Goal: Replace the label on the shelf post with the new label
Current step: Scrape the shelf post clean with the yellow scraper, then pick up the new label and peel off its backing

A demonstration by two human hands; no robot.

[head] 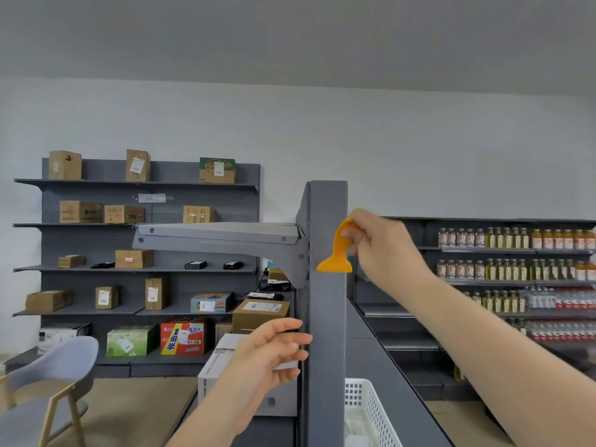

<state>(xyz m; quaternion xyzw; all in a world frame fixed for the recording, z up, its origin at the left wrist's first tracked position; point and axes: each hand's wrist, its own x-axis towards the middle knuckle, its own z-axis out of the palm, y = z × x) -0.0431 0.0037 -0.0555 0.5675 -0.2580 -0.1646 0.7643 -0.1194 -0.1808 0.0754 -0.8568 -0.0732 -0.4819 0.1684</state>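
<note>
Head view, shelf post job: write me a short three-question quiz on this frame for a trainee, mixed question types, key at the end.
1. True or false: the right hand holds the orange scraper with its blade against the grey shelf post.
2. The left hand is: A) at the post's left edge, lower down; B) in the white basket; C) gripping the scraper.
3. Fill in: no label shows on the post's ____ face.

Key: 1 true; 2 A; 3 front.

Shelf post (327, 317) dark grey, plain, w/ lighter grey bracket (222, 240). Scraper (337, 253) solid orange-yellow. Basket (371, 411) white, grid-perforated. Chair (48, 382) pale grey seat, tan wood legs. Back boxes mostly brown; one green carton (130, 340), one red/yellow/blue (183, 337). Wall white.
</note>
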